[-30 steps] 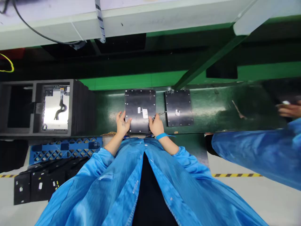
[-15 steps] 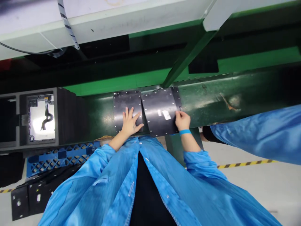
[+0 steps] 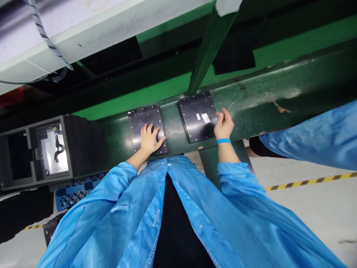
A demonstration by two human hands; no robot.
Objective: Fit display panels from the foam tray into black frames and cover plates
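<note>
Head view: L hand [image 3: 151, 142] spread wide on the L panel [image 3: 139, 117], just L of frame ctr. R hand [image 3: 224, 125] grips a thin tool [image 3: 231, 106] by the R panel's [image 3: 192, 111] R edge, R of ctr; foam box [image 3: 80, 145] at frame L, same bench [image 3: 173, 128].

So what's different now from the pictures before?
The black panel with two white labels moved right, over where another panel lay. The left hand let go of it and lies on a second black panel. The right hand is still by the labelled panel's edge, with the thin tool. The foam box stayed put.
</note>
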